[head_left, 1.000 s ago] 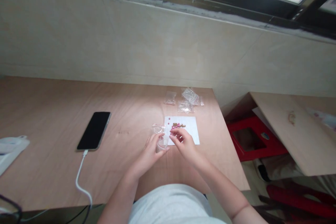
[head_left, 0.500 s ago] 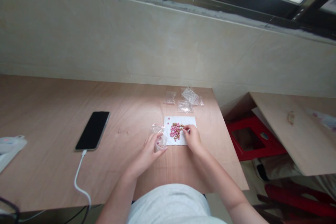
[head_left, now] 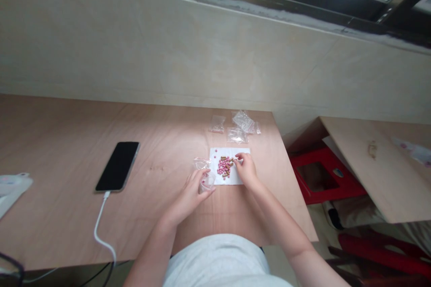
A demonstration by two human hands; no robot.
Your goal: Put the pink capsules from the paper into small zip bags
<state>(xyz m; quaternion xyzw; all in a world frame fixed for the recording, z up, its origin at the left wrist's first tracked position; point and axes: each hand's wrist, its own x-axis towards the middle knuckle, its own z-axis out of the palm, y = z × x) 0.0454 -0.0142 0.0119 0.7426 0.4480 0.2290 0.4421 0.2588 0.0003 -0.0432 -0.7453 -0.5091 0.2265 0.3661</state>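
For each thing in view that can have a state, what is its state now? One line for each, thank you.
Left hand: holds a small clear bag at its mouth.
Right hand: fingertips pinched at the pills.
Pills: loose heap on the white paper.
Spare bags: lying flat on the table.
Phone: screen dark, cable plugged in.

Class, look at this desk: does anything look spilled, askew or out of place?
Slightly: a few pink pills lie apart from the main pile on the white paper. The small bags behind lie jumbled. Otherwise nothing stands out.
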